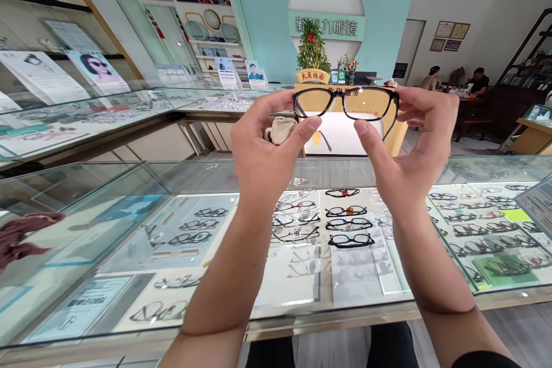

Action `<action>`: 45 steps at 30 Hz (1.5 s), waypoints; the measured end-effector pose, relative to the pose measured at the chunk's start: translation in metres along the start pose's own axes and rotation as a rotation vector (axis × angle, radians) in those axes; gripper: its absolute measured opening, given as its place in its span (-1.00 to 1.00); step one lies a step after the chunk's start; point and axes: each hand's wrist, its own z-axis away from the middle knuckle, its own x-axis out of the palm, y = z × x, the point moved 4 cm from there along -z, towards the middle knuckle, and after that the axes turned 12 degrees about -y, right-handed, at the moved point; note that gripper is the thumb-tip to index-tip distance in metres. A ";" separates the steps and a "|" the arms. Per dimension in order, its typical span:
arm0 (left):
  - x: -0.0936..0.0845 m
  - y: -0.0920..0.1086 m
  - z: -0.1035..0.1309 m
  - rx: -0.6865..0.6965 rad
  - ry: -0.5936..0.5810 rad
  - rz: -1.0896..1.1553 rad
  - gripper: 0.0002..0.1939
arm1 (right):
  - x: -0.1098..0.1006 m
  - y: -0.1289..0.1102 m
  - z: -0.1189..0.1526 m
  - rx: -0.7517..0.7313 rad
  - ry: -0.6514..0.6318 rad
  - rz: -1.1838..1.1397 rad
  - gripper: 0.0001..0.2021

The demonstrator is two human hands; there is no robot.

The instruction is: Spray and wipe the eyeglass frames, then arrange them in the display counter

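Observation:
A pair of black-framed eyeglasses (339, 94) is held up in front of me, above the glass display case (302, 169). My left hand (276, 138) grips the left rim between thumb and fingers. A crumpled beige cloth (281, 130) is tucked in that same palm. My right hand (409, 144) pinches the right end of the frame, its thumb below the lens. The temples hang open behind the lenses, pointing away from me. Through the lenses the wooden counter shows.
Beneath my arms, the case holds rows of eyeglasses (350, 224). A brown cloth (26, 236) lies at the left. Another glass counter (129, 104) runs along the left side. Farther back stand a reception counter (399, 132) with a plant (313, 52) and two seated people.

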 end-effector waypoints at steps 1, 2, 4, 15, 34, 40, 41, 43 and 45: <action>0.000 -0.001 0.000 -0.004 -0.004 0.002 -0.67 | 0.000 0.000 0.000 0.005 -0.004 -0.004 -0.59; 0.001 -0.001 0.000 -0.006 -0.002 0.005 -0.66 | 0.000 0.000 0.000 0.007 -0.010 -0.011 -0.59; 0.001 -0.003 0.000 -0.004 0.010 0.010 -0.61 | 0.001 0.001 0.000 0.000 -0.022 -0.027 -0.60; 0.000 -0.005 -0.003 0.090 0.041 -0.109 -0.47 | 0.008 0.007 0.000 0.001 -0.082 0.028 -0.55; 0.007 -0.012 0.006 0.087 0.174 -0.010 -0.24 | 0.025 0.022 0.001 0.023 -0.132 -0.180 -0.57; 0.008 -0.012 0.010 0.131 0.222 -0.003 -0.21 | 0.029 0.028 0.001 0.073 -0.227 -0.318 -0.55; 0.009 -0.012 0.010 0.130 0.224 0.001 -0.19 | 0.030 0.028 0.000 0.075 -0.231 -0.334 -0.56; 0.010 -0.013 0.010 0.127 0.214 0.021 -0.16 | 0.032 0.029 0.000 0.083 -0.242 -0.358 -0.58; 0.010 -0.012 0.011 0.133 0.217 0.025 -0.18 | 0.035 0.031 0.000 0.096 -0.259 -0.376 -0.60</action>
